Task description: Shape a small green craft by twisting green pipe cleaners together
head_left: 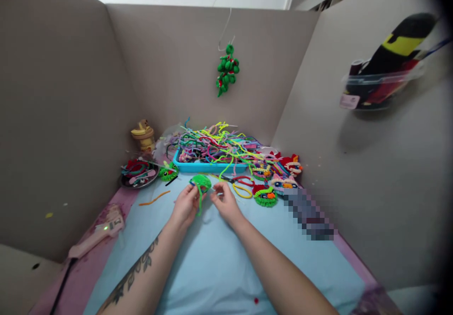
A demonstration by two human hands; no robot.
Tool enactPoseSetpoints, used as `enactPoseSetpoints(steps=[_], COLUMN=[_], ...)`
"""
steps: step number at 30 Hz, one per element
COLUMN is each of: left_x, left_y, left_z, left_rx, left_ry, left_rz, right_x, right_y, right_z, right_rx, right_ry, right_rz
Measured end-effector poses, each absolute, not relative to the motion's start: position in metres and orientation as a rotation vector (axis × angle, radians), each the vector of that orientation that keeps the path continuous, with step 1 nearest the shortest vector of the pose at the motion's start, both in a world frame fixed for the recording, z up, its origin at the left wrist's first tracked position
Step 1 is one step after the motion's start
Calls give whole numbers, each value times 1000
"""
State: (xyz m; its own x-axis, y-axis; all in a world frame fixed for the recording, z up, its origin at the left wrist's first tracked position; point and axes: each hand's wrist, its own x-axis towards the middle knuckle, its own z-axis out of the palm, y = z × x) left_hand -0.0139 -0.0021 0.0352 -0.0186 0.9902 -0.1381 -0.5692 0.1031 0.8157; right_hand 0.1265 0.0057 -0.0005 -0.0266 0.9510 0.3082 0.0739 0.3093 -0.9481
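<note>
My left hand [185, 205] pinches a fuzzy green ball [200, 182] made of bendy wire, holding it up just above the light blue mat [212, 263], and a green tail hangs down from it. My right hand [225, 201] is just beside it with its fingertips closed on something thin, but it is too small for me to tell what. Behind them sits a blue tray [208, 166] full of colourful fuzzy wires, and a pink glue gun [97, 234] lies far to the left.
</note>
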Motion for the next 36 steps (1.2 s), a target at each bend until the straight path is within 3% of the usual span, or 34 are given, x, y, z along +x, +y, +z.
enactPoseSetpoints(steps=[6,13,17,25,32,36], left_x=[-7,-13,-12,-4,-11,-17], left_y=[-3,-2,-5,-10,-7,-7], left_z=[23,29,33,30,28,27], left_rx=[881,1120,1136,727,650,687], left_ry=[944,1128,1106,633,667,696], left_rz=[1521,1505,1465,1383,1434,1410], right_x=[116,117,118,118,119,119], right_y=[2,1,1,1,1,3], right_z=[5,12,10,7,4,7], right_rx=[-929,-783,-798,-884,-941,-875], right_ry=[-1357,-901,-960,-1055,-1175,-975], right_rz=[1210,1582,1595,1475,1433,1513])
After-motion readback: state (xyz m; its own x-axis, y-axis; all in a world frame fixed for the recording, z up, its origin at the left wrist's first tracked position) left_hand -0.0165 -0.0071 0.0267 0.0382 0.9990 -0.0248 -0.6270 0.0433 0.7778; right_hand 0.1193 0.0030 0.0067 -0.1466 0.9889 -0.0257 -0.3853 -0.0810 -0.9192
